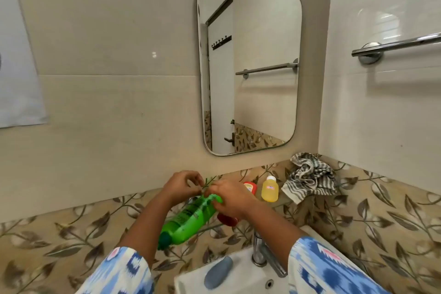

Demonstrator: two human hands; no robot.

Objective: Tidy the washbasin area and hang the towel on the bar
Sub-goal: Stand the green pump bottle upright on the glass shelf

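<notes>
A green plastic bottle [188, 219] is held tilted above the leaf-patterned ledge, its dark green cap pointing down toward me. My right hand [230, 199] grips its raised far end. My left hand [182, 184] is right beside that end with the fingertips pinched together; whether they touch the bottle is unclear. A crumpled grey-and-white striped towel [310, 180] lies in the ledge's back corner. The chrome towel bar [396, 46] on the right wall is bare. The white washbasin [191, 280] is below me.
A small yellow bottle [270, 190] and a red-capped container [250, 186] stand on the ledge left of the towel. A red object [226, 220] lies under my right wrist. A grey soap bar [218, 272] rests on the basin beside the chrome tap [259, 250]. A mirror [248, 62] hangs above.
</notes>
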